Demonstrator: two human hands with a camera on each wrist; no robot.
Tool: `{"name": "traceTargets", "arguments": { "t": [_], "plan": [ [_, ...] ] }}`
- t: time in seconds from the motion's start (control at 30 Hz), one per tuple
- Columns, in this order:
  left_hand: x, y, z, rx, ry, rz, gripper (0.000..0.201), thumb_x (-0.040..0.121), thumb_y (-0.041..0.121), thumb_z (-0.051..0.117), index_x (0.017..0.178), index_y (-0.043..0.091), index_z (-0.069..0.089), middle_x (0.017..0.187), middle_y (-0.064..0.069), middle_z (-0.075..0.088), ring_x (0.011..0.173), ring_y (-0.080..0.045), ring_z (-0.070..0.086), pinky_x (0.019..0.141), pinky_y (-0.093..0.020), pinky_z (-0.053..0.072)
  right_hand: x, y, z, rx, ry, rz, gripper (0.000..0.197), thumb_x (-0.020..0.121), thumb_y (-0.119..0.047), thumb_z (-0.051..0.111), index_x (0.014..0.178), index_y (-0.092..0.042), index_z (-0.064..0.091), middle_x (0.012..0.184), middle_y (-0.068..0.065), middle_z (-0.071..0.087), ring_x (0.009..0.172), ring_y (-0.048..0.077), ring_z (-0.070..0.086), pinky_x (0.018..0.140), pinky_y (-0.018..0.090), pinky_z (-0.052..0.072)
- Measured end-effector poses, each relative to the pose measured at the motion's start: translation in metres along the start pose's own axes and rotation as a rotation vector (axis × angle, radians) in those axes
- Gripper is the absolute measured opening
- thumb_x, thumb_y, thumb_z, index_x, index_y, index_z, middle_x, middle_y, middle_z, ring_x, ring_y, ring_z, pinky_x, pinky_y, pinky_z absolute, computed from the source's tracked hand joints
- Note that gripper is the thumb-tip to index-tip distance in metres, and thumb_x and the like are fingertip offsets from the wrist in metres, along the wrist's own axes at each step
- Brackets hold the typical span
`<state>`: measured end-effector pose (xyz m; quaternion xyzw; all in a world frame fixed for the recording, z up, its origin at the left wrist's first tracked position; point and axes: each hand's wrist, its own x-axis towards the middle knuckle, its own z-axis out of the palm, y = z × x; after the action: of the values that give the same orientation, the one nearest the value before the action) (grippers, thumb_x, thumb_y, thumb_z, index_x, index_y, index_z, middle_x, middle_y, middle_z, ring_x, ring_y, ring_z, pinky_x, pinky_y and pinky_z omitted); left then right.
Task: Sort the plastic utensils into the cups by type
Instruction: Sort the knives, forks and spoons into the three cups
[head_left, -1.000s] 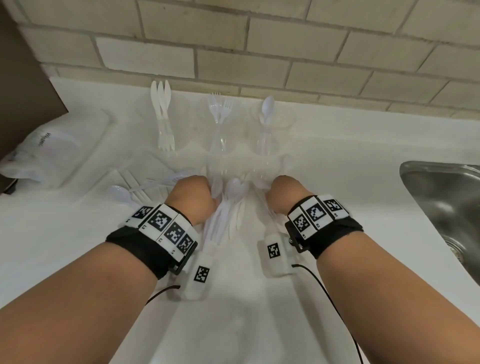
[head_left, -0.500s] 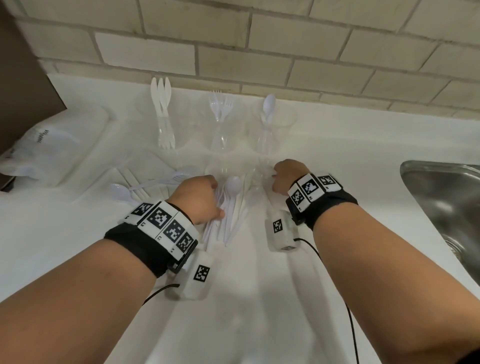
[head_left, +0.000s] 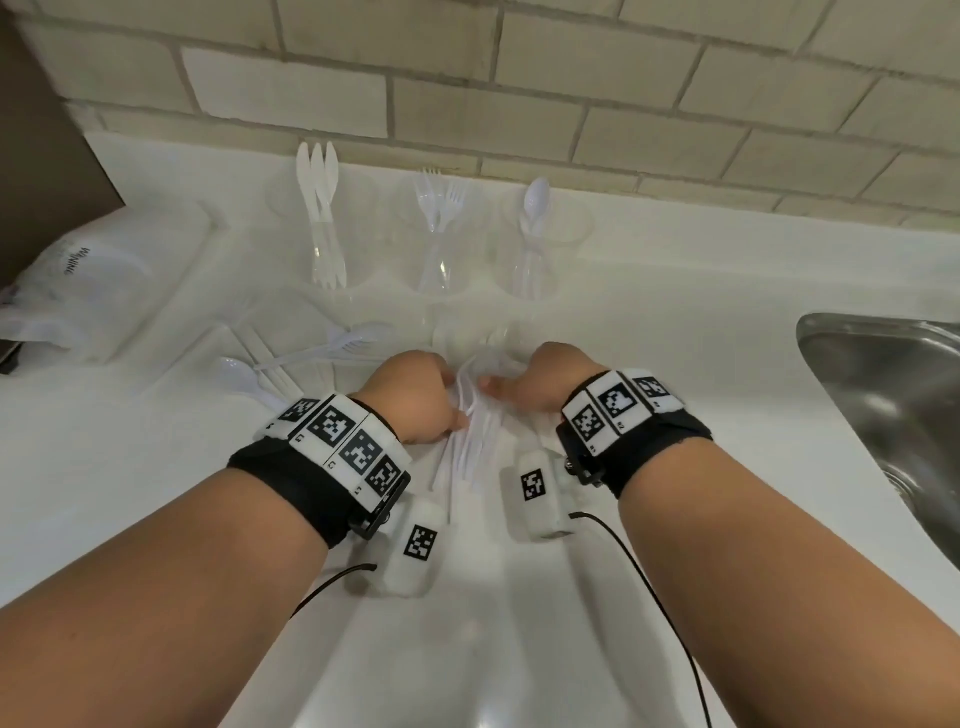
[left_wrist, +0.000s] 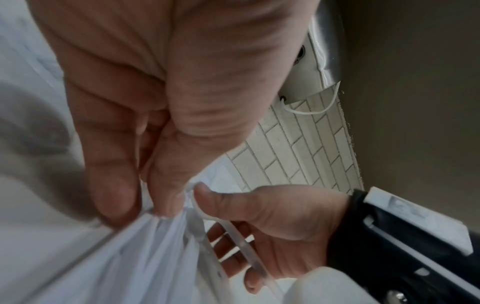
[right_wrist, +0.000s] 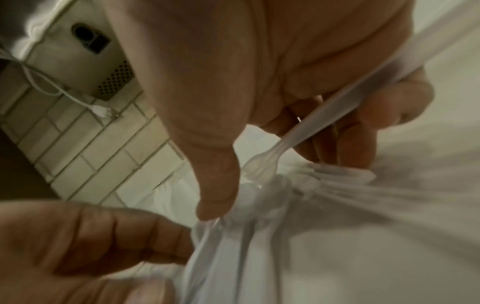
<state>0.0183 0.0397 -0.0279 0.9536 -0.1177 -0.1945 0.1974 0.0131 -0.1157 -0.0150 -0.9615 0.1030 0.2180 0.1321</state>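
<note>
Both hands, left hand (head_left: 410, 397) and right hand (head_left: 540, 384), pinch the utensil bundle (head_left: 475, 441) (handles trailing below).

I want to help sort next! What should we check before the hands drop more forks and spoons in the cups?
1. Left hand grips the bundle of utensils: ok.
2. Right hand holds one clear utensil: ok.
3. That utensil's type: cannot tell, blurred.
4. Knife cup, fork cup and spoon cup upright: ok.
5. All sorted: not ok, loose utensils lie on the counter.
</note>
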Motion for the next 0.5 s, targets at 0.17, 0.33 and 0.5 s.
{"name": "traceTargets", "arguments": {
  "t": [0.17,0.33,0.5],
  "plan": [
    [0.003,-0.002,-0.003,-0.269,-0.054,-0.059,0.028,0.086,0.0,0.054,0.112,0.001,0.065,0.11,-0.016,0.068,0.099,-0.03,0.067,0.086,-0.039,0.056,0.003,-0.029,0.002,-0.139,-0.057,-0.039,0.08,0.074,-0.069,0.062,0.121,-0.005,0.054,0.108,0.008,0.061,0.106,0.024,0.06,0.076,0.027,0.043],
    [0.007,-0.006,-0.006,-0.335,-0.085,-0.075,0.032,0.092,0.002,0.045,0.118,0.004,0.064,0.12,-0.017,0.064,0.112,-0.03,0.061,0.095,-0.04,0.051,0.004,-0.045,0.011,-0.239,-0.02,-0.059,0.061,0.075,-0.051,0.071,0.114,-0.007,0.057,0.108,0.007,0.059,0.108,0.026,0.058,0.087,0.031,0.05],
    [0.006,-0.007,-0.006,-0.363,-0.107,-0.055,0.03,0.093,0.002,0.045,0.115,0.005,0.065,0.119,-0.016,0.065,0.111,-0.03,0.062,0.095,-0.038,0.051,0.008,-0.049,0.012,-0.263,0.0,-0.04,0.048,0.089,-0.028,0.063,0.127,-0.003,0.048,0.128,0.01,0.053,0.12,0.027,0.052,0.095,0.032,0.045]
  ]
}}
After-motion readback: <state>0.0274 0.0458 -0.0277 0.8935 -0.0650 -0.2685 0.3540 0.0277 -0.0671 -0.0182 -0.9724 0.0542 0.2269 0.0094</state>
